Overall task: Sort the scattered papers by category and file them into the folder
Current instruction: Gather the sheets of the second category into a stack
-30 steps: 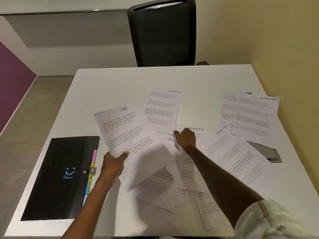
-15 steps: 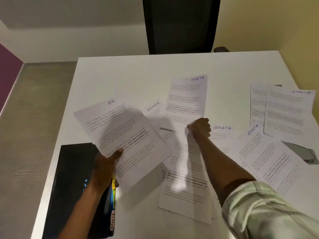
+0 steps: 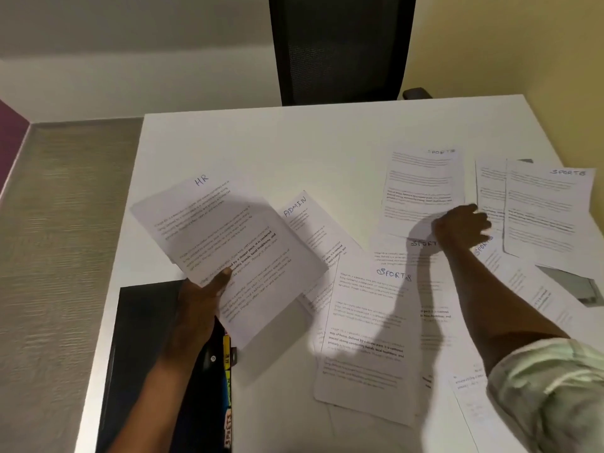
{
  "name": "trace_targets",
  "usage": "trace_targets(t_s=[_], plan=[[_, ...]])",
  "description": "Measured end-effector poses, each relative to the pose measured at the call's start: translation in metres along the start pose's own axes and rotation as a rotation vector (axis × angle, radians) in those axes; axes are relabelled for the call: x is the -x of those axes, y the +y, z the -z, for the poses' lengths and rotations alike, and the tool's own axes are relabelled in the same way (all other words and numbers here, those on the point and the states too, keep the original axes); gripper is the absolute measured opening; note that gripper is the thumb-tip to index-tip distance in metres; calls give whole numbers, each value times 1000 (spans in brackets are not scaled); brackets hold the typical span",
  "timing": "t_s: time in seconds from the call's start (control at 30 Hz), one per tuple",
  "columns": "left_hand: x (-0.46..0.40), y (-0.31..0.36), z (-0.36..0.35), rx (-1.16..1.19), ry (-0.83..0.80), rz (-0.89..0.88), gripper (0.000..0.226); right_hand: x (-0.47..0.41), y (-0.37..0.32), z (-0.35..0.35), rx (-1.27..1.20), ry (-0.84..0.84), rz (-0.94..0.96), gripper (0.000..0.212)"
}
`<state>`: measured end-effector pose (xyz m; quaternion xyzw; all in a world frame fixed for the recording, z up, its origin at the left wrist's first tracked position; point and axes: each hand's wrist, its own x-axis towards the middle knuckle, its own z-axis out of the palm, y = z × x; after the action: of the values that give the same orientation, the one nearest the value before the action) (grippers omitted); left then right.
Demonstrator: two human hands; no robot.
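While gripped, HR sheet (image 3: 225, 243) above left hand (image 3: 199, 305)

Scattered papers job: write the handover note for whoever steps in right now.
Left hand grips the HR sheet, held above the black folder at the table's near-left edge.
Right hand reaches among the SPORTS sheets on the right; its grip is blurred.
The ADMIN sheet lies mid-table.
Done: nothing visibly filed.
Left: group the sheets by label and file them.

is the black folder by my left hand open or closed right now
Closed, it seems. The black folder lies flat on the table, cover down, coloured tabs showing along its right edge. The left hand partly hides it.
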<state>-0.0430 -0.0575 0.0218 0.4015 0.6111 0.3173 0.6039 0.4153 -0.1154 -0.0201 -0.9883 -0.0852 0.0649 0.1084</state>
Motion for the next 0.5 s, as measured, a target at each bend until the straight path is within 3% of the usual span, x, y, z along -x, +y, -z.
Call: trace_targets(t_s=[0.1, 0.2, 0.3, 0.5], plan=[[-5, 0, 10, -20, -1, -21, 32, 39, -15, -21, 94, 14, 432, 48], [-9, 1, 15, 13, 18, -37, 23, 110, -49, -37, -28, -306, 669, 57], [-7, 4, 22, -11, 24, -60, 24, 161, -68, -59, 32, -471, 637, 74], [-1, 7, 42, -74, -59, -126, 24, 158, -83, -71, 148, -477, 431, 66]])
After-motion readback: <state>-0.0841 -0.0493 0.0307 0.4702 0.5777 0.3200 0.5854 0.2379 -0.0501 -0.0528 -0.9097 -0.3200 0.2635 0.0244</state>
